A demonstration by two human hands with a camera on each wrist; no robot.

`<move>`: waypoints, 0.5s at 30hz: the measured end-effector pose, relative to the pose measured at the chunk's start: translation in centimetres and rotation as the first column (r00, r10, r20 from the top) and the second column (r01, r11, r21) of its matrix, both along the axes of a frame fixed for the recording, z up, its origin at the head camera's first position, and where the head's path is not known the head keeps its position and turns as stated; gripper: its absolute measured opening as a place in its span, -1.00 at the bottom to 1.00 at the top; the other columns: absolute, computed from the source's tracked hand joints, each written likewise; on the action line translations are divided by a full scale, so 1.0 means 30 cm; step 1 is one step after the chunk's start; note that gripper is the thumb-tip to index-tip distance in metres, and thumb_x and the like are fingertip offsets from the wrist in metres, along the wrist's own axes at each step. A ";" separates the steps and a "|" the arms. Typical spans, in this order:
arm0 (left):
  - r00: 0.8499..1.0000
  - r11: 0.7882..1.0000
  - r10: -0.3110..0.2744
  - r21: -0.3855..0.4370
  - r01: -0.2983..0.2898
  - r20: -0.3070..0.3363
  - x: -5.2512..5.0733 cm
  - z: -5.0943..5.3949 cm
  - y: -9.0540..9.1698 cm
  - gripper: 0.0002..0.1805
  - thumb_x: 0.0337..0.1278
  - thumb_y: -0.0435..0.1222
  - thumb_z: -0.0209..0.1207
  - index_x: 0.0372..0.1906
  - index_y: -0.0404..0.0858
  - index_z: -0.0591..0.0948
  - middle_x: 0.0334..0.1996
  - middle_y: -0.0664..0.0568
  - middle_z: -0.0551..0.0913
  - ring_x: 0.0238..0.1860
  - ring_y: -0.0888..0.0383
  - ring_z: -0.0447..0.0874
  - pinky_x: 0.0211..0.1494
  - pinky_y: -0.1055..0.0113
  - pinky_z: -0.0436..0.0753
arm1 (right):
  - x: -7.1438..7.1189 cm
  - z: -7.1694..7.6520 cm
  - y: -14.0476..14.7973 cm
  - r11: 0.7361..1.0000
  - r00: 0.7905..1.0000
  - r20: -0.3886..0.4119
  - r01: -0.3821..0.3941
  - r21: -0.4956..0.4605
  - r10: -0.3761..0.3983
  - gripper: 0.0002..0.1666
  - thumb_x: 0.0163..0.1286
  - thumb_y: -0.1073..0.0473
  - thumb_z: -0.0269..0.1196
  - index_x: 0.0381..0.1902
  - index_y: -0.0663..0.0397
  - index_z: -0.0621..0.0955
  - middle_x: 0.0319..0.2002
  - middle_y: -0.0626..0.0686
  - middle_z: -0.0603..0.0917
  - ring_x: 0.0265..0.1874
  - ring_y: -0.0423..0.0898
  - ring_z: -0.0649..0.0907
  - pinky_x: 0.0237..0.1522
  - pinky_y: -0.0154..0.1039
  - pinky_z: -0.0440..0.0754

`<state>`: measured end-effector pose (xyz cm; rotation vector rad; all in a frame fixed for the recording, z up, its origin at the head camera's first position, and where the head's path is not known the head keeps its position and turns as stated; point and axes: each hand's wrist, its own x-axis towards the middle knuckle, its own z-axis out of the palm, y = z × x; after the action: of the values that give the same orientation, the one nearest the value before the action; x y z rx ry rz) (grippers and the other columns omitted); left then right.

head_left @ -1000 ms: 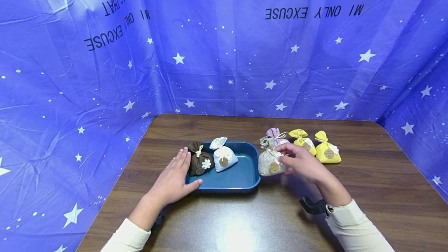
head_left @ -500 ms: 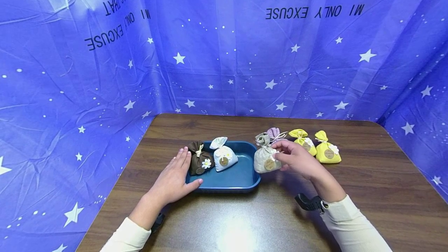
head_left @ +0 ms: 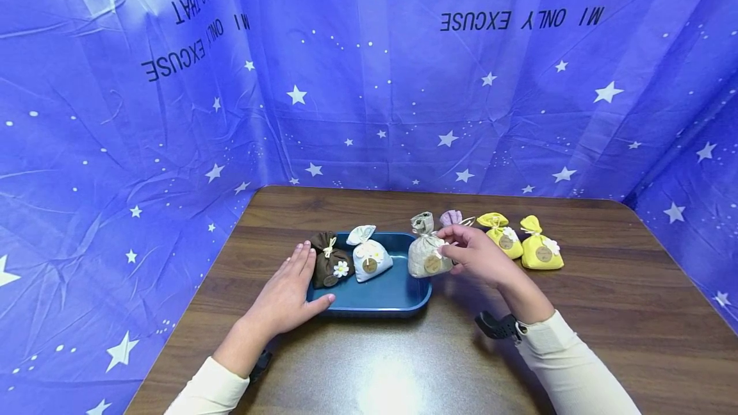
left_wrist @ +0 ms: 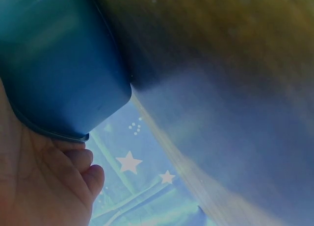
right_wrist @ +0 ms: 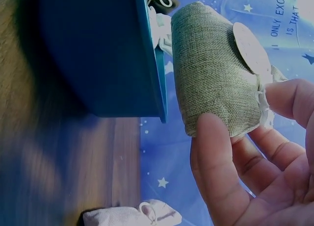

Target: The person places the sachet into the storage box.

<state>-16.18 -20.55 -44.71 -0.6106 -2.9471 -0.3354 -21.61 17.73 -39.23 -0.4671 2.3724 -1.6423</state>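
Observation:
My right hand [head_left: 481, 258] pinches a beige cloth sachet [head_left: 425, 256] by its side, above the right end of a blue tray [head_left: 369, 306]. In the right wrist view, the sachet's woven body [right_wrist: 216, 69] is gripped between thumb and fingers, its round label facing away. The left hand [head_left: 282, 290] lies with straight fingers along the tray's left rim, the thumb over the front edge. In the left wrist view that palm [left_wrist: 44, 172] is against the tray wall [left_wrist: 64, 79]. A brown sachet [head_left: 330, 261] and a white sachet [head_left: 370, 260] lean inside the tray.
Right of the tray, a lilac sachet [head_left: 452, 217] stands partly hidden behind my right hand. Two yellow sachets [head_left: 500, 235] are farther right on the wooden table [head_left: 605, 287]. A blue star-patterned curtain [head_left: 369, 82] encloses the back and sides.
My right hand has carried the beige sachet left and slightly up, from beside the tray to over its right end. The left hand stays in place on the rim.

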 end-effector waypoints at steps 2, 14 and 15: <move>1.000 1.000 -0.001 0.000 0.001 -0.001 0.000 0.000 0.000 0.11 0.20 0.31 0.08 0.48 -0.52 0.14 0.52 -0.34 0.02 0.54 -0.17 -0.09 0.51 -0.03 0.11 | -0.005 0.001 -0.010 1.000 1.000 -0.002 0.002 0.005 -0.002 -0.61 0.36 0.33 0.23 0.11 0.39 0.52 -0.23 0.17 0.63 -0.33 -0.08 0.62 -0.36 0.09 0.73; 1.000 1.000 -0.005 0.009 0.005 -0.006 0.001 -0.002 0.000 0.11 0.20 0.31 0.08 0.48 -0.53 0.14 0.52 -0.35 0.03 0.54 -0.17 -0.08 0.51 -0.03 0.11 | -0.038 0.008 -0.067 0.998 0.998 -0.055 0.010 0.066 -0.007 -0.67 0.33 0.33 0.24 0.03 0.33 0.57 -0.26 0.13 0.63 -0.35 -0.09 0.60 -0.44 0.04 0.73; 1.000 1.000 -0.004 0.008 0.004 -0.007 0.001 -0.002 0.000 0.11 0.20 0.31 0.08 0.48 -0.53 0.14 0.52 -0.35 0.03 0.54 -0.17 -0.08 0.51 -0.03 0.11 | -0.042 0.007 -0.069 0.998 0.998 -0.057 0.007 0.065 -0.004 -0.68 0.32 0.34 0.24 0.02 0.33 0.57 -0.27 0.13 0.63 -0.34 -0.08 0.60 -0.43 0.05 0.73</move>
<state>-16.14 -20.56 -44.77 -0.6150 -2.9372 -0.3443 -22.88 15.65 -39.04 -0.5016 2.4613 -1.5689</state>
